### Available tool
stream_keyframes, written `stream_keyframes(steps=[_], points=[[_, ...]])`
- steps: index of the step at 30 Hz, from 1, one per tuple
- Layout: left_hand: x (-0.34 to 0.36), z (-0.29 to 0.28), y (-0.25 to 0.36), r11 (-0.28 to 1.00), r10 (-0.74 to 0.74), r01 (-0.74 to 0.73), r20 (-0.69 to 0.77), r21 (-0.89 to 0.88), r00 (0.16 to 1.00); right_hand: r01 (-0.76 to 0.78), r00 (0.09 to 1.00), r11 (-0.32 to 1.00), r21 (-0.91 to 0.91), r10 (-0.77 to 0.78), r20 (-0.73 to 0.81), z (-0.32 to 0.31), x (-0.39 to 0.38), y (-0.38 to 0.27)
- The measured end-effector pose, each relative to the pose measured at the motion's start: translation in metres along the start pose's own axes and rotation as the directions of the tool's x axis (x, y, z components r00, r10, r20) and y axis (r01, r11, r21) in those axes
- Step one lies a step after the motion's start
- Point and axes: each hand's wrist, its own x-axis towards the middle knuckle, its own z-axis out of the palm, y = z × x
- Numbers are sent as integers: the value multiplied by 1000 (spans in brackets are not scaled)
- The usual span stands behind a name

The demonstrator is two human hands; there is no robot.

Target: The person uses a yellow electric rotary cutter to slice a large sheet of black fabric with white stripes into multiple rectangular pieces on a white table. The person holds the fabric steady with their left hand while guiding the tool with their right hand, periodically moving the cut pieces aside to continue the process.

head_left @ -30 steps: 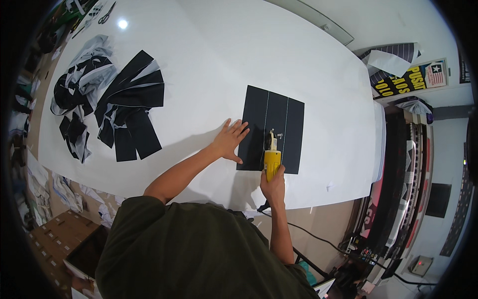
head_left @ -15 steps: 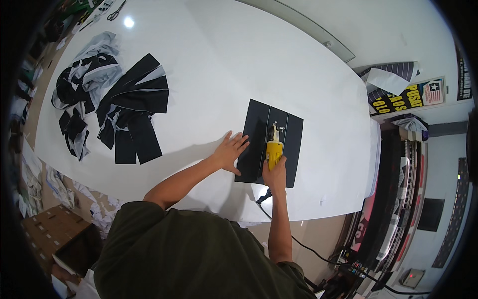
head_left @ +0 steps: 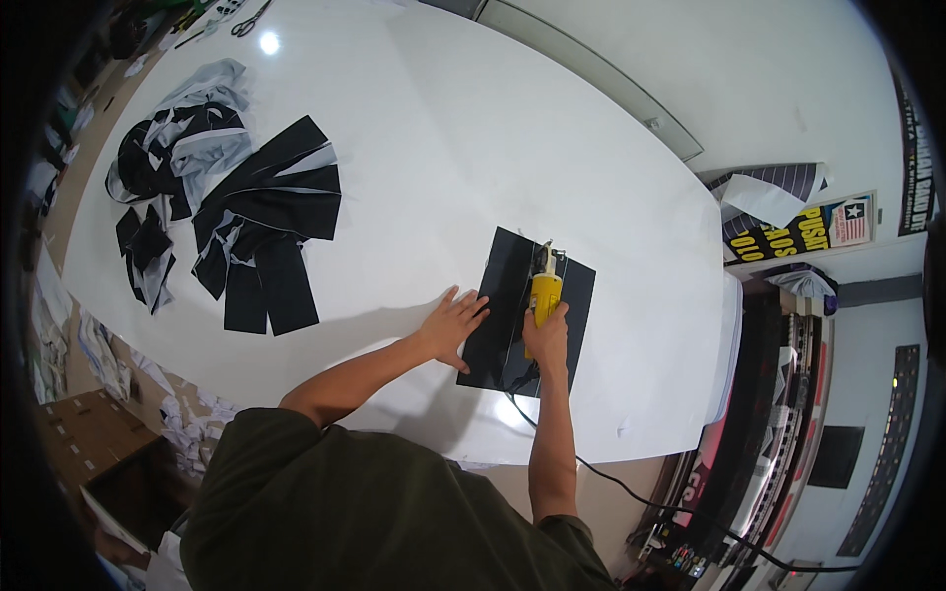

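Note:
My left hand (head_left: pixel 453 330) lies with spread fingers on the left edge of a black fabric square (head_left: pixel 486 325) marked with pale lengthwise lines. My right hand (head_left: pixel 547 340) grips a yellow corded electric cutter (head_left: pixel 545 295), whose metal head sits at the square's far edge. The cutter's body hides part of the lines beneath it. Both pieces rest on a large white table (head_left: pixel 443 167).
Black and grey fabric pieces (head_left: pixel 266 217) lie heaped on the table's left, with scissors (head_left: pixel 246 22) beyond. A black cord (head_left: pixel 641 497) runs off to the lower right. Fabric rolls (head_left: pixel 749 424) stand at the right; a cardboard box (head_left: pixel 103 433) is at lower left.
The cutter and my right hand have moved forward along the black square to its far edge. My left hand stays on its left edge. The whole view has shifted somewhat.

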Motion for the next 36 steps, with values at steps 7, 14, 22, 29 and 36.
stream_keyframes(steps=[7,14,22,29,36], points=[[0,-4,1,1000,-4,4,10,-27,1000,-17,1000,1000,-19,17,12,1,28,-5],[-2,-5,1,998,-15,15,-3,-61,1000,-36,999,999,-18,36,0,3,37,-14],[-2,-9,3,998,-28,28,7,-50,1000,-10,999,1000,22,11,-33,5,45,-14],[-8,-10,-19,999,-30,30,-5,-20,1000,-65,994,997,48,68,-81,-13,66,-13],[-185,-76,-175,799,-590,569,70,194,804,-108,981,926,363,159,-114,-56,-57,47]])
